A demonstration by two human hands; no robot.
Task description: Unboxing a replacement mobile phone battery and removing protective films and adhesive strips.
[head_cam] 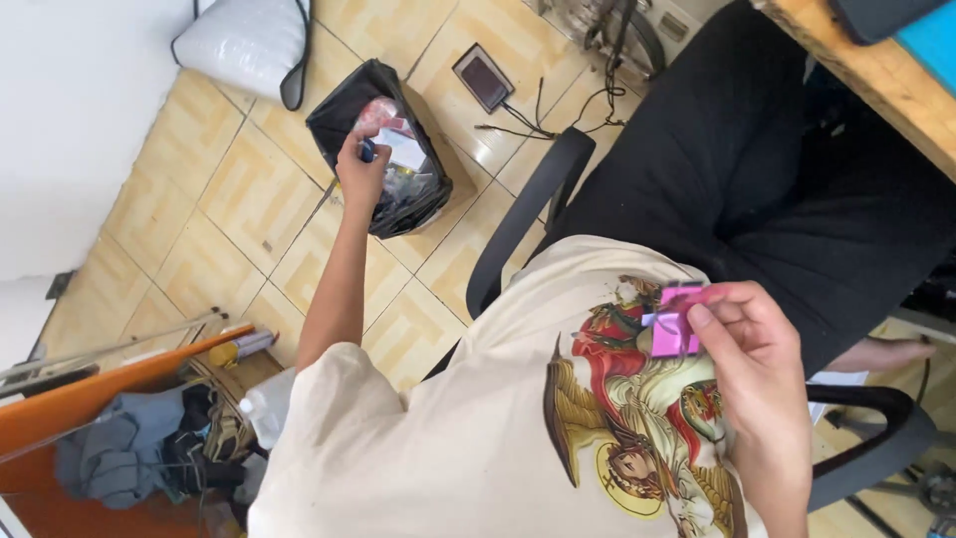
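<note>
1. We see a small pink and purple folded paper packet (675,324) pinched in the right hand (762,384), held up close in front of the printed cream shirt (478,428); thumb and forefinger are closed on its edge, the other fingers curled loosely behind.
2. It is held high and near the chest, probably so it stays in view while the other arm works.
3. The left hand (360,171) is stretched out over a black plastic-lined bin (344,105) on the tiled floor; its fingers are folded shut around a small dark blue object (366,150), too small for us to tell what it is.
4. The arm reaches out likely because the bin stands well apart from the black office chair (737,169).
5. The bin holds mixed scraps, white and pink, hard to sort out.
6. Near the bin: a flat dark device with cables (482,78) and a white sack (244,42), cut off at the top.
7. Lower left, a heap of grey clothes (119,453) beside an orange board (70,399), partly hidden.
8. A wooden desk edge (876,80) is cut off top right.
</note>
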